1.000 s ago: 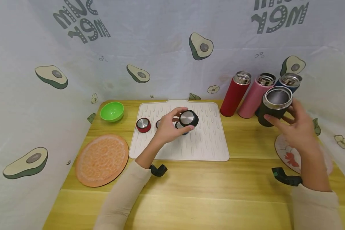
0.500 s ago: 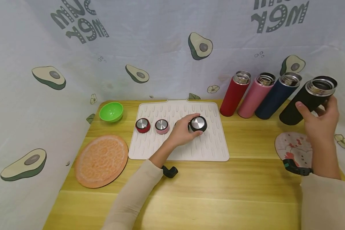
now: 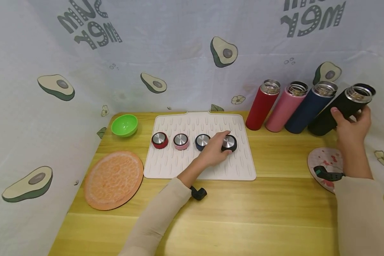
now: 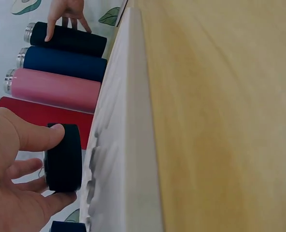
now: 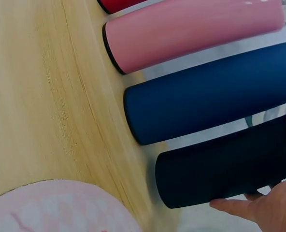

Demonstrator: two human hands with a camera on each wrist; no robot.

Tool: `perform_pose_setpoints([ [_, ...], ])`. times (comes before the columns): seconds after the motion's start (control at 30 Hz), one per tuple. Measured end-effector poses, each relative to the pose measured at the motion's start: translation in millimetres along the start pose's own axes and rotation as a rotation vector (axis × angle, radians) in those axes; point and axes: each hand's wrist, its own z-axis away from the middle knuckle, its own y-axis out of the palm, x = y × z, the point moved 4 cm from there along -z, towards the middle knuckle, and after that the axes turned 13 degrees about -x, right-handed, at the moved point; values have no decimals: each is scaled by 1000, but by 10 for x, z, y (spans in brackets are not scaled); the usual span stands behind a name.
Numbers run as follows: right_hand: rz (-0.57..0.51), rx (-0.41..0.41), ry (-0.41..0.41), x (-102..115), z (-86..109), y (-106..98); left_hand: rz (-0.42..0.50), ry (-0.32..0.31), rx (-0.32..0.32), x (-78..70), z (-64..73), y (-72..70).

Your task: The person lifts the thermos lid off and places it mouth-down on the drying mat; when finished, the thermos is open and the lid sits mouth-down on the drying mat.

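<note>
My left hand (image 3: pixel 212 151) pinches a black bottle lid (image 3: pixel 229 143) between thumb and fingers, low over the right part of a white ridged mat (image 3: pixel 169 165). In the left wrist view, the lid (image 4: pixel 65 157) sits right at the mat's surface. To its left are a blue lid (image 3: pixel 202 141), a pink lid (image 3: pixel 181 141) and a red lid (image 3: pixel 160 140). My right hand (image 3: pixel 353 133) grips an uncapped black thermos bottle (image 3: pixel 329 115) from the right, beside an upright blue bottle (image 3: pixel 310 110). In the right wrist view, the black bottle's base (image 5: pixel 167 181) is close to the tabletop.
An uncapped pink bottle (image 3: pixel 284 110) and a red bottle (image 3: pixel 261 108) stand left of the blue one. A green bowl (image 3: pixel 124 125) and an orange round mat (image 3: pixel 113 181) are on the left. A round patterned mat (image 3: pixel 321 161) lies partly under my right forearm. A printed cloth (image 3: pixel 185 64) hangs behind.
My left hand has carried the black lid rightward and down to the mat. My right hand has moved the black bottle right to the row's end, then slightly back toward the blue one.
</note>
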Motion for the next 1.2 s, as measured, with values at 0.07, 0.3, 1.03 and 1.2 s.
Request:
perform_pose_setpoints([
  [0.07, 32, -13, 19, -44, -49, 7, 1, -11, 14, 5, 8, 50],
  [0.3, 116, -33, 28, -140, -154, 26, -19, -35, 11, 37, 36, 175],
  [1.03, 454, -119, -111, 5, 16, -98, 49, 64, -53, 52, 113, -144],
  [1.2, 544, -115, -347, 137, 298, -87, 54, 84, -77, 120, 175, -470],
])
